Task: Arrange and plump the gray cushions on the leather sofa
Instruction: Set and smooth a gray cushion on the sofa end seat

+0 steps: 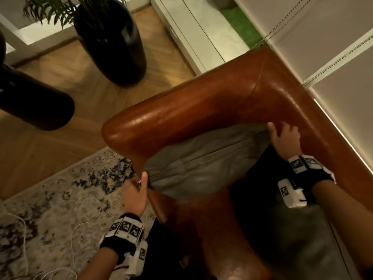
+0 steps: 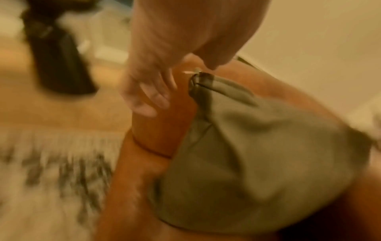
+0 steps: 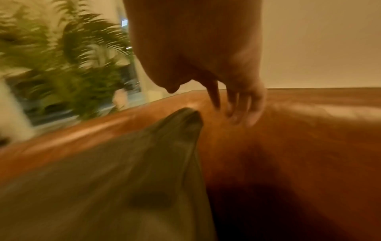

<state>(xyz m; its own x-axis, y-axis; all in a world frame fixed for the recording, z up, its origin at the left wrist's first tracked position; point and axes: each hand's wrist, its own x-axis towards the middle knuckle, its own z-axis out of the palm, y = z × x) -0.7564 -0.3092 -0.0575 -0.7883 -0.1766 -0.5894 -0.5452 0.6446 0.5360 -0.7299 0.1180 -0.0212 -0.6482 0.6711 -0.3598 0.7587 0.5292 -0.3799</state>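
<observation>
Where it lies: gray cushion propped on edge in the sofa corner, leaning on the armrest, seam uppermost
Edges and room: dark seat gap to its right; sofa backrest close behind
Left hand: at the cushion's front corner, fingers straight and spread, thumb beside the fabric, nothing held
Right hand: at the rear corner, fingers loosely extended onto the leather (contact with the cushion unclear through blur)
Second cushion: on the seat, under the right forearm
Surroundings: patterned rug with white cable; black planter beyond the armrest
</observation>
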